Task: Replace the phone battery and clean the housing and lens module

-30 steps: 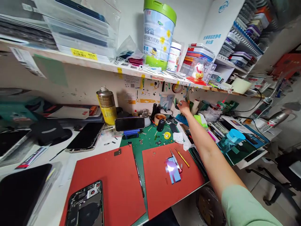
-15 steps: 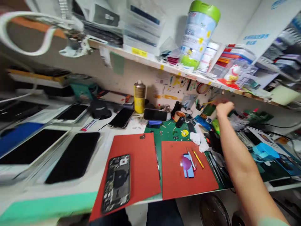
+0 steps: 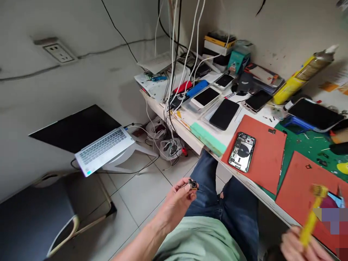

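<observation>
Over my lap, my left hand [image 3: 179, 197] pinches a small dark phone camera module [image 3: 193, 184] between thumb and fingers, its round lens showing. At the lower right, my right hand [image 3: 300, 244] is closed round the handle of a yellow brush [image 3: 309, 226], whose head points up and looks blurred. The brush is in front of the right red mat [image 3: 296, 188]. An opened phone [image 3: 241, 152] with its inner parts bare lies on the left red mat [image 3: 268, 159]. Part of a small blue and purple item shows behind the brush.
Several phones, among them a black one [image 3: 224, 114], lie on the bench to the left. A yellow spray can [image 3: 301, 78] stands behind. White cables [image 3: 187, 54] hang at the bench's end. A laptop [image 3: 103, 145] and a chair [image 3: 35, 217] are at the left.
The view has swung left and down. My right hand has come back from the rear right of the bench and now holds the yellow brush. My left hand has come into view with the camera module.
</observation>
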A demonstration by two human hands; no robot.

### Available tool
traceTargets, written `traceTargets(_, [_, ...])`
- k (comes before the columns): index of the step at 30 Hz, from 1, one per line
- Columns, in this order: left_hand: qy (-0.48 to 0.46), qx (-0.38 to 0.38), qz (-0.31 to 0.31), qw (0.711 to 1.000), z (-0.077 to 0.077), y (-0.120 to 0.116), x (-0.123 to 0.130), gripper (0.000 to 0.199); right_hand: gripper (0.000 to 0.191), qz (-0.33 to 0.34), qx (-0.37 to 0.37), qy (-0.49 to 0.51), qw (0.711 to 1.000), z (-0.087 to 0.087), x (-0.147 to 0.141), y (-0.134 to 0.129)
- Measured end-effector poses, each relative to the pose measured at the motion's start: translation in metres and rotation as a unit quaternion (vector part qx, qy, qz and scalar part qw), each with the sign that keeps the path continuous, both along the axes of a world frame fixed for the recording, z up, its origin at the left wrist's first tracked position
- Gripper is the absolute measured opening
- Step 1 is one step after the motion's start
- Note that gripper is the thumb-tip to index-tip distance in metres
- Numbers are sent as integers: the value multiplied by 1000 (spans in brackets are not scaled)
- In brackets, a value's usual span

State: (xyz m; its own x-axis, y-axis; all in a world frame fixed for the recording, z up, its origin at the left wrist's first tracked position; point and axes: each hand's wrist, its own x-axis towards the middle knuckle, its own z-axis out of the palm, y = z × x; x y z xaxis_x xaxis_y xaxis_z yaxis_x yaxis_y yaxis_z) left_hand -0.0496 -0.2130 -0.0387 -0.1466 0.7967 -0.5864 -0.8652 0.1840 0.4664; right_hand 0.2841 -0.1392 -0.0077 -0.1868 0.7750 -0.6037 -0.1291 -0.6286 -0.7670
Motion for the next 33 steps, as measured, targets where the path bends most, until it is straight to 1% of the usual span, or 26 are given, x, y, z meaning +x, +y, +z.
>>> traceTargets(2, [-22,12,-19,1000,0,-7,-2,40,42,24,-34,32,999,-7,-19,-38])
traceTargets(3, [-32,18,-32,999,-1,-11,-3,39,49,37,-41,40,998,-10,-33,-49])
traceTargets(4, [-42,23,-46,998,-2,-13,-3,39,57,58,-43,48,996,-11,-51,-55])
traceTargets(5, [-52,28,-61,996,-3,-16,-4,38,59,67,-37,38,996,-12,-69,-54])
traceTargets(6, [-62,33,-76,995,-5,-18,-4,37,59,79,-22,33,996,-13,-87,-48])
traceTargets(8, [-77,40,-103,991,-8,-20,-4,36,51,130,4,25,991,-13,-117,-28])
traceTargets(9, [-84,41,-116,989,-10,-22,-4,36,48,153,12,21,988,-14,-128,-16])
traceTargets(11, [-92,43,-138,985,-13,-24,-4,37,46,221,11,37,975,-17,-142,3])
traceTargets(14, [-99,45,-167,980,-15,-26,-5,37,44,326,-10,85,942,-23,-151,17])
traceTargets(16, [-102,45,-182,977,-16,-26,-5,39,43,360,-16,106,927,-27,-152,19])
traceTargets(19, [-102,38,-199,974,-19,-26,-6,41,40,386,-12,108,916,-32,-151,18])
traceTargets(22, [-98,28,-213,972,-22,-23,-6,42,33,390,-11,102,915,-35,-149,18])
traceTargets(27, [-65,19,-232,970,-22,-18,-3,45,33,348,-40,112,930,-33,-148,18])
traceTargets(29, [-22,20,-212,977,-20,-18,-1,42,36,311,-48,110,943,-32,-149,16])
traceTargets(31, [42,22,-170,984,-18,-18,1,43,40,262,-48,99,959,-33,-151,11])
traceTargets(33, [108,21,-130,985,-16,-19,3,39,41,212,-39,85,973,-34,-155,5])
